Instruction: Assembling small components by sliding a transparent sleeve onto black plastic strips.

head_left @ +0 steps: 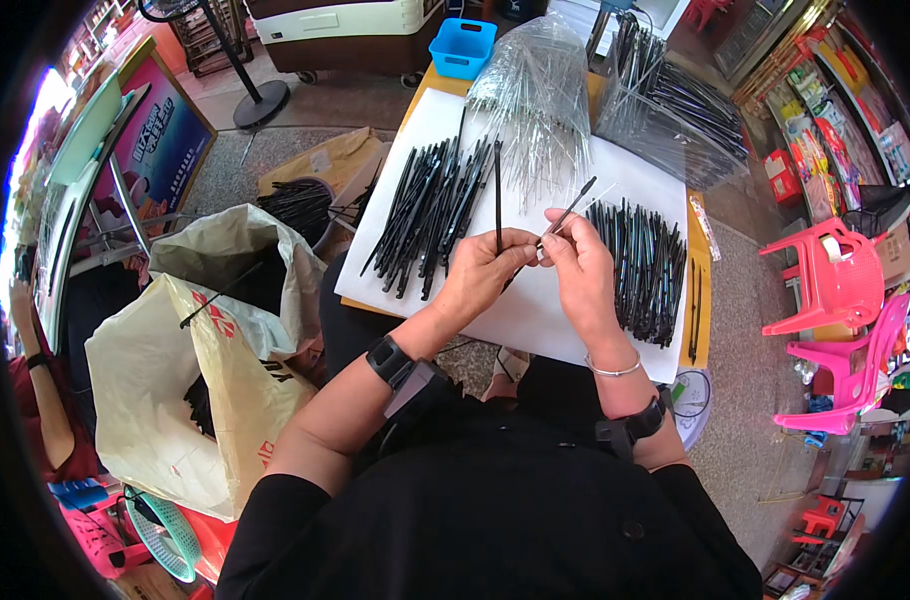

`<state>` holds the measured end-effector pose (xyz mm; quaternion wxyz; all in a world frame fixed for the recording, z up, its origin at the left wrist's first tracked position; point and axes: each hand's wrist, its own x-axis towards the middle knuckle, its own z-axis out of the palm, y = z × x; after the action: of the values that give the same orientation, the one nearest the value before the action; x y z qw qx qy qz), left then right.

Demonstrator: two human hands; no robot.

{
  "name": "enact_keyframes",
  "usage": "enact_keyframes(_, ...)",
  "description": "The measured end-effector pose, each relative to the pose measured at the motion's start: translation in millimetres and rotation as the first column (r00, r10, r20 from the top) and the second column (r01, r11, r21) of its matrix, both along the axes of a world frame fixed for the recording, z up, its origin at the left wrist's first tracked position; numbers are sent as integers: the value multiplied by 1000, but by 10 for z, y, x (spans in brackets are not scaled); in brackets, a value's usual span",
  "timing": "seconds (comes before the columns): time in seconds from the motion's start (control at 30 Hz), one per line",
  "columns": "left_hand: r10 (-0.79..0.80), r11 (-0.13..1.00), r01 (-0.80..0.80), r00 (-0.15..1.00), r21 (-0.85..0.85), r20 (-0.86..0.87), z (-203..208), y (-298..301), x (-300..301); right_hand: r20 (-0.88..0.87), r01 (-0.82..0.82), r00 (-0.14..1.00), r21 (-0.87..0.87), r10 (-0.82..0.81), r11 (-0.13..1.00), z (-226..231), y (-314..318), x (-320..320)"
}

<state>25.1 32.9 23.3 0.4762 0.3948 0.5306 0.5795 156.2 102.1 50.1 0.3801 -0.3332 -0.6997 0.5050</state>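
Over the white-topped table, my left hand [490,268] is closed on a slim black strip [498,195] that stands up from its fingers. My right hand [581,272] pinches another thin dark strip [573,208], which slants up to the right. Both hands' fingertips meet, and what lies between them is too small to make out. Left of them is a loose pile of black strips [430,215]. A second, denser row of black strips [647,275] lies beside my right hand. Beyond the hands, thin shiny metal strips [535,110] spill from a clear plastic bag [550,60].
A blue basket [463,48] and a clear bin [675,130] of black strips stand at the table's far side. Large open sacks [190,400] and a carton [350,190] are at left. Pink chairs [835,275] stand at right. Another person's arm [45,390] shows at far left.
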Motion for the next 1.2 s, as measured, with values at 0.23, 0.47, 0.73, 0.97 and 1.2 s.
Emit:
enact_keyframes(0.23, 22, 999, -21, 1000, 37, -3, -39, -3, 32, 115, 63, 990, 164, -82, 984, -92, 2, -70)
enact_keyframes(0.47, -27, 999, 28, 998, -25, 52, -98, 5, -69, 100, 96, 987, 238, -123, 967, -160, 2, -159)
enact_keyframes(0.73, -138, 983, 164, 956, -81, 259, -47, -14, -64, 47, 198, 980, -113, -194, 974, -196, 225, -21)
enact_keyframes(0.97, -215, 976, 216, 972, 8, -94, -40, -8, 64, 387, 151, 878, 338, -283, 929, -67, 11, -70)
enact_keyframes(1.2, -143, 988, 146, 988, -48, 59, -30, -121, -141, 563, 204, 666, 493, -489, 846, 341, 523, 746)
